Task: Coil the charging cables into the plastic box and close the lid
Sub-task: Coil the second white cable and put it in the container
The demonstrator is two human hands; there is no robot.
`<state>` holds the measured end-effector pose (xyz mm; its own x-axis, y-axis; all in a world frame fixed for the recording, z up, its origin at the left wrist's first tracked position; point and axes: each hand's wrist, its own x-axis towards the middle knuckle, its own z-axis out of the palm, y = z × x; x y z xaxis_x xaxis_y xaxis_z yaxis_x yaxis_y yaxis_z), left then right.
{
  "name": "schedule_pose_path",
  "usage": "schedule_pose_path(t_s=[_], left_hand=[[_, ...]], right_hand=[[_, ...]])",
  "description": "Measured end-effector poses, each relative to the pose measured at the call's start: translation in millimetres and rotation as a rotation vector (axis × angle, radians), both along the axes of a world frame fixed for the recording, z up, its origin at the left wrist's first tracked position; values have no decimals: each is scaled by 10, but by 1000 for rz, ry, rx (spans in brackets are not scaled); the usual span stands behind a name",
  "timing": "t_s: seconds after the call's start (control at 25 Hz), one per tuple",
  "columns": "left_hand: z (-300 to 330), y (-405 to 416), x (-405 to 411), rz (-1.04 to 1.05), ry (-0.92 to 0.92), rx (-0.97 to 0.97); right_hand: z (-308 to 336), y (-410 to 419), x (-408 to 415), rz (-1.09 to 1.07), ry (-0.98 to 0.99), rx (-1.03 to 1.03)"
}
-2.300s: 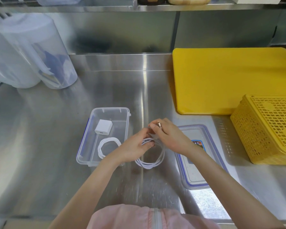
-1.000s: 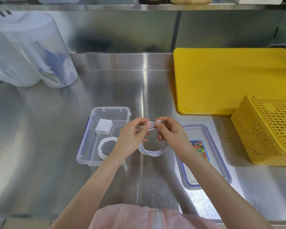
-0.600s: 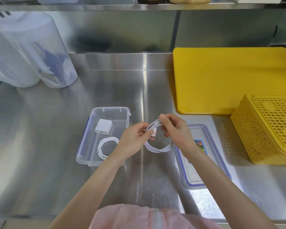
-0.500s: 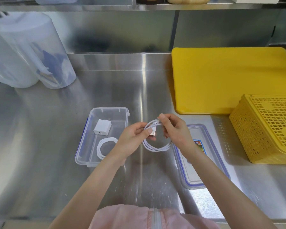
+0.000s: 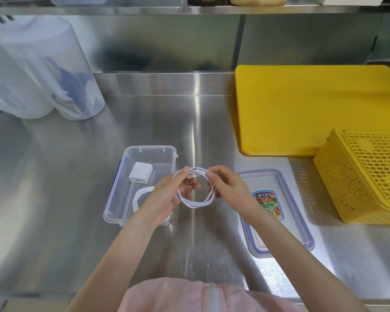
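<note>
A white charging cable [image 5: 196,202], wound into a round coil, hangs in the air between my two hands above the steel counter. My left hand [image 5: 167,199] pinches its left side near the plug end, and my right hand [image 5: 229,190] pinches the right side. Just left of the hands stands the clear plastic box [image 5: 122,176], open. Inside it lie a white charger block [image 5: 140,176] and another coiled white cable [image 5: 140,195], partly hidden by my left wrist. The box's lid [image 5: 279,221], blue-edged with a colourful label, lies flat to the right.
A yellow cutting board [image 5: 313,109] lies at the back right, with a yellow perforated basket [image 5: 365,174] upside down in front of it. Two clear tall containers [image 5: 43,70] stand at the back left. A steel backsplash and shelf bound the counter behind.
The cable has gone from a loose loop near the counter to a tighter coil held higher. Both hands shifted slightly left toward the box.
</note>
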<state>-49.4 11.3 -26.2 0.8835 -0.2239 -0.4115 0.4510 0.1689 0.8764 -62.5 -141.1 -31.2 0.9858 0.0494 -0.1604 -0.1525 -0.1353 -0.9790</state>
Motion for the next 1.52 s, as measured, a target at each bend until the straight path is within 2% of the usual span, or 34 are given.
schedule_pose_path(t_s=[0.16,0.32,0.6,0.76,0.92,1.04,1.2,1.52], left_hand=[[17,99,5,55,-126,198],[10,270,-2,94,-246,323],[28,740,-14,16,-262,508],[63,976,27,55,-344,847],[15,1072,36,-7,-419,1116],[-49,1076,47,-157,-465,1238],[-170,1041,79,-326,-506,1398],[-378,954,102,-362,-361,1488]], right_hand=[[2,45,66,-4,-14,4],[-22,175,119,72,-37,-138],[-45,452,275,109,-71,-184],[-36,695,397,176,-91,-270],[-42,875,451,314,-235,-550],[-87,946,482,445,-313,-765],[-178,973,481,549,-283,-980],[-236,1094,533,607,-161,-1183]])
